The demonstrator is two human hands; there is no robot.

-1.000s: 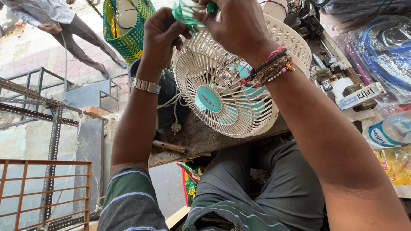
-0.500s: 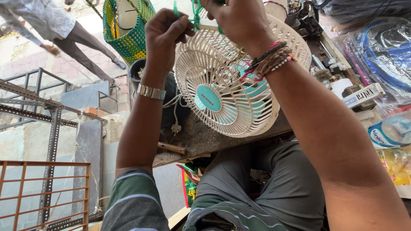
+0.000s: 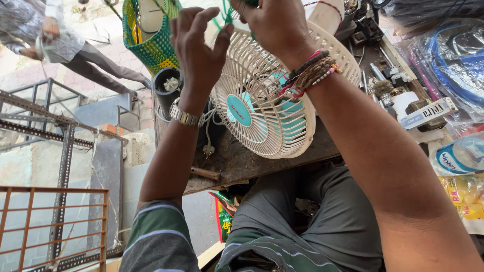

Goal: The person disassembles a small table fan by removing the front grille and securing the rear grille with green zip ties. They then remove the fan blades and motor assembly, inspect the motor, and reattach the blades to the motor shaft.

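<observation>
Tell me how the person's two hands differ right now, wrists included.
The left hand is open, fingers spread, while the right hand is closed around green wire. The left wrist carries a metal watch; the right wrist carries several beaded and thread bracelets. The left hand sits beside the fan grille; the right is above it. Both are raised at the fan's top edge.
</observation>
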